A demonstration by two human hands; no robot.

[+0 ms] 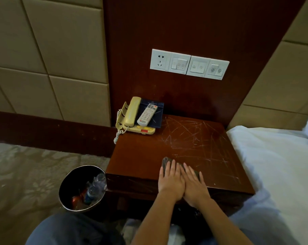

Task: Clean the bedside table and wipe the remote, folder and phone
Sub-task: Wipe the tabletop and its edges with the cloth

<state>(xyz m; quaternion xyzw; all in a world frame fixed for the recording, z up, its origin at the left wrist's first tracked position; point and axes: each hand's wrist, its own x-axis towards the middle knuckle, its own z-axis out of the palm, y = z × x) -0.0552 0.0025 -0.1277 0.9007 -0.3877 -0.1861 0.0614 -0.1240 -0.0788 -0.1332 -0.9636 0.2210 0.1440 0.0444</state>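
The dark wooden bedside table (pixel 141 152) shows pale streaks across its right half. My left hand (pixel 171 181) and my right hand (pixel 194 186) lie flat side by side near the front edge, fingers straight, pressing a dark grey cloth (pixel 165 161) that peeks out beyond the fingertips. At the back left corner stands a yellowed phone (pixel 132 114) with a coiled cord. A navy folder (pixel 158 110) lies partly on the phone, and a white remote (pixel 147 114) rests on the folder.
A round metal bin (pixel 68 188) holding plastic bottles stands on the carpet left of the table. A bed with white sheets (pixel 277 165) borders the table's right side. White sockets and switches (pixel 189 64) sit on the wood wall panel behind. My knee is at the bottom left.
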